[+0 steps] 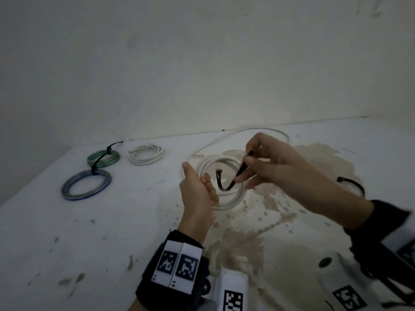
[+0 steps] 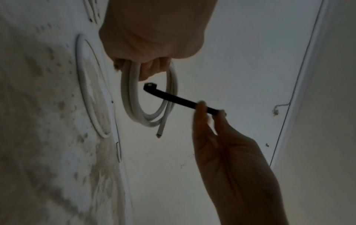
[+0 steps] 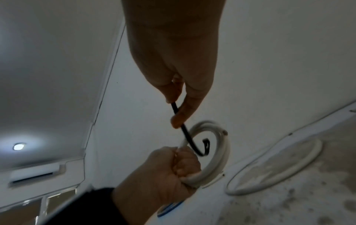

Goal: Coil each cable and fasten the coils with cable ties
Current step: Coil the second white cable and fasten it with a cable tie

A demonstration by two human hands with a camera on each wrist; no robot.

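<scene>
Dim, grey pictures; wrist views motion-blurred, a ceiling lamp [image 3: 18, 146] glowing.

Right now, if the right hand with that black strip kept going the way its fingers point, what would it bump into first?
Most likely the white coil gripped by the left hand. The right hand pinches the black cable tie, whose hooked end already hangs in the coil's opening. Depth is hard to judge, so the left-hand fingers might come first.

White table [image 1: 112, 232] stained brown, set against a pale wall [image 1: 202, 63]. Ceiling lamp [image 3: 18, 146] lit. Air conditioner [image 3: 36, 172] mounted high, just below it.
</scene>
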